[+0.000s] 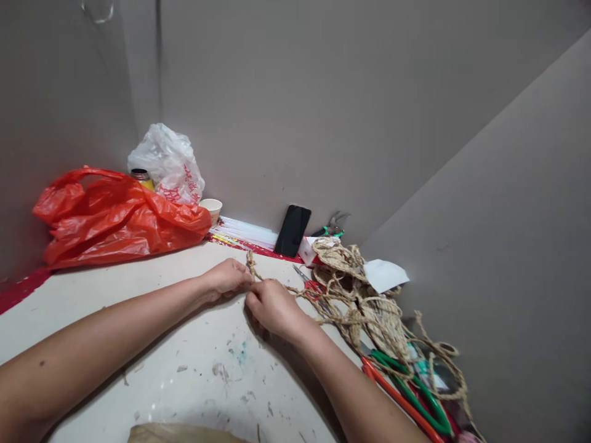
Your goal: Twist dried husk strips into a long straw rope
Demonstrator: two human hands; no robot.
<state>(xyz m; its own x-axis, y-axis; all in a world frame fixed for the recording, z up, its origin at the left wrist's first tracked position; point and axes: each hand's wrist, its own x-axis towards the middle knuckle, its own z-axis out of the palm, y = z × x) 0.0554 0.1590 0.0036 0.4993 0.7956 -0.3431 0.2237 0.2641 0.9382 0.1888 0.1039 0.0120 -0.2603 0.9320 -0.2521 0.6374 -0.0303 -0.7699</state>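
Note:
Both my hands meet over the middle of the white table (184,369). My left hand (229,277) is closed in a pinch on a braided straw rope (250,261), whose knotted end sticks up just past the fingers. Right beside it, my right hand (272,307) has its fingers curled at the same rope, nearly touching the left fingertips. From behind the right hand the rope runs off toward a tangled heap of straw cord (383,320). The exact grip of the right fingertips is partly hidden.
Red-handled scissors (314,286) and large green-handled shears (425,400) lie by the heap. A black phone (293,231) leans on the wall near pruning shears (335,227). A paper cup (211,209), red plastic bag (124,215) and white bag (168,160) stand back left.

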